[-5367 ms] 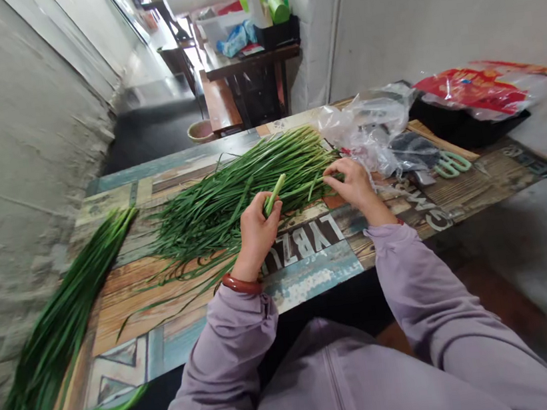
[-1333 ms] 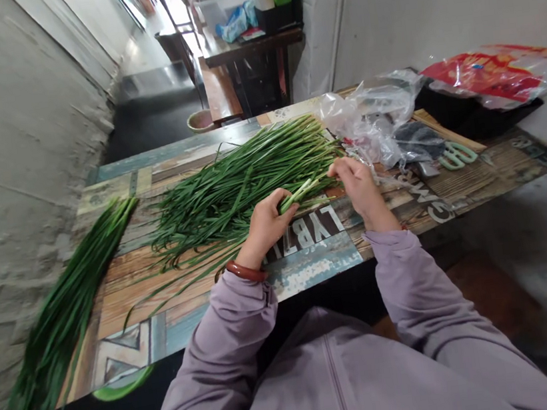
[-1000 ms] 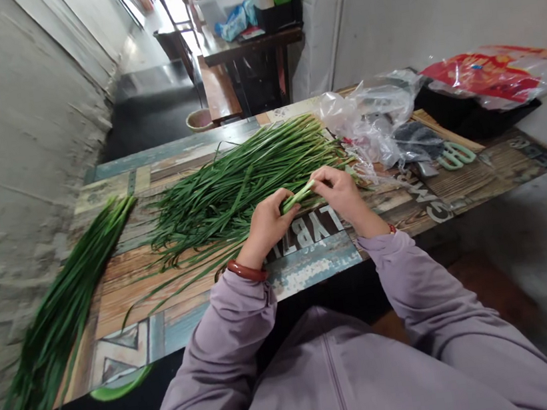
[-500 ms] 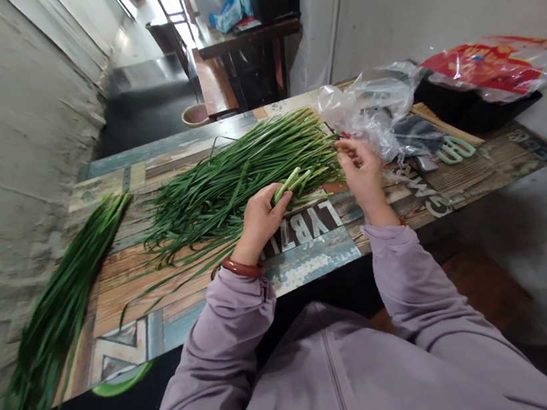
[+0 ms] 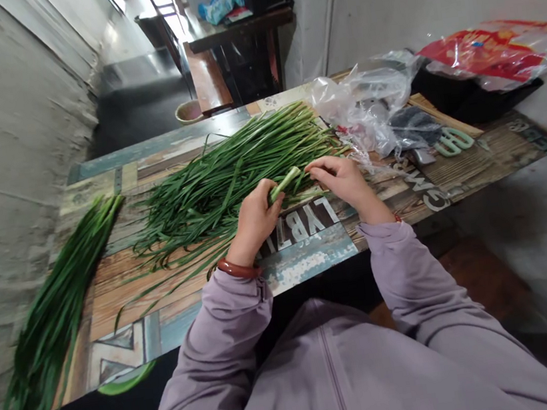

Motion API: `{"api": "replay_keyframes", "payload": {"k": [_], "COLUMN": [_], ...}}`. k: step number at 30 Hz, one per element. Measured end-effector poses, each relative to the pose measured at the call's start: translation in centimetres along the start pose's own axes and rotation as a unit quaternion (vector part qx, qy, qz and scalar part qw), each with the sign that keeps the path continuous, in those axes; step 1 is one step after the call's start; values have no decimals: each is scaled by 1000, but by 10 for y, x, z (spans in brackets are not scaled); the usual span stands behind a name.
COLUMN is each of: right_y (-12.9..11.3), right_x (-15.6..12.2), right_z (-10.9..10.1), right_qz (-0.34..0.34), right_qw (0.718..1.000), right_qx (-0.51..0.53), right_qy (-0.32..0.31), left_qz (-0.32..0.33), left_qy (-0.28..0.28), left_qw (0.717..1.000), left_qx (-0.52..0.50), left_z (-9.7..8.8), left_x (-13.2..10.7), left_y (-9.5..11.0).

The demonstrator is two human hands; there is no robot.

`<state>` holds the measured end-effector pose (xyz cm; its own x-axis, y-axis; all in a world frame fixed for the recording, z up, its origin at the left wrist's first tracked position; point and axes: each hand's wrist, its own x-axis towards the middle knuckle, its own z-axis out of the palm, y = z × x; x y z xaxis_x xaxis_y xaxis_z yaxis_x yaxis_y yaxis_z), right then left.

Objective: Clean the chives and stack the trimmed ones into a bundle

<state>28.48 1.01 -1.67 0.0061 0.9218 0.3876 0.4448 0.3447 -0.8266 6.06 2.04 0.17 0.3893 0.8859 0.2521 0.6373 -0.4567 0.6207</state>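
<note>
A few garlic chives point(image 5: 285, 184) are gripped in my left hand point(image 5: 255, 217), their pale cut ends pointing up and right while the long leaves trail left over the table. Close to those ends is my right hand point(image 5: 342, 184), thumb and fingertips pinched together; whatever they hold is too small to make out. Behind both hands spreads a large heap of garlic chives point(image 5: 229, 170), stem ends to the right. A separate bundle of chives point(image 5: 65, 306) lies along the table's left edge, its leaf tips hanging over.
The patterned wooden table point(image 5: 306, 261) bears a crumpled clear plastic bag point(image 5: 366, 105), green-handled scissors point(image 5: 454, 141) and a red plastic package point(image 5: 486, 56) on the right. A green rim point(image 5: 128, 380) shows below the front edge. Beyond stand a bench point(image 5: 207, 76), a basket point(image 5: 189, 112) and another table.
My right hand has moved left, from beside the heap's stem ends to the tips of the chives in my left hand. The held stems now sit closer together. The view has shifted slightly.
</note>
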Motion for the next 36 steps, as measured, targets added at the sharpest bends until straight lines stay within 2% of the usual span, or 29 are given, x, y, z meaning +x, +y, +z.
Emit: {"api": "replay_keyframes", "payload": {"k": [2, 4, 7, 11, 16, 19, 22, 25, 27, 30, 32, 34, 36], "right_y": [3, 4, 3, 4, 4, -2, -8, -8, -3, 7, 9, 7, 2], "right_x": [0, -1, -4, -7, -4, -4, -5, -5, -4, -1, 0, 0, -1], "right_z": [-3, -5, -5, -2, 1, 5, 10, 12, 12, 7, 5, 5, 6], "right_qz": [6, -17, -58, -77, -77, -54, -45, -5, 29, 52, 58, 58, 53], "right_qw": [999, 993, 976, 963, 986, 996, 998, 999, 996, 985, 979, 983, 990], "right_qx": [-49, -115, -195, -240, -126, -54, -7, 41, 69, 76, 74, 87, 100], "right_qy": [5, -21, -73, -101, -82, -51, -33, -10, 41, 148, 179, 152, 89], "left_qz": [-20, -37, -57, -47, 23, 54, 58, 33, 15, 4, 2, -3, -8], "left_qy": [56, 91, 103, 97, 78, 37, -29, -46, -34, -22, -21, -21, -23], "left_qw": [998, 995, 992, 993, 995, 995, 996, 998, 998, 997, 996, 996, 995], "left_qx": [-8, -26, -47, -44, -53, -69, -64, -40, -41, -69, -83, -91, -93], "left_z": [-2, -4, -6, -5, -3, -2, 1, 2, 2, -1, -3, -4, -4], "left_x": [2, 2, 2, 2, 3, 2, 0, 0, 0, 1, 1, 0, 0], "left_y": [-1, -1, 0, -2, -4, -1, 3, 4, 3, 3, 4, 5, 5]}}
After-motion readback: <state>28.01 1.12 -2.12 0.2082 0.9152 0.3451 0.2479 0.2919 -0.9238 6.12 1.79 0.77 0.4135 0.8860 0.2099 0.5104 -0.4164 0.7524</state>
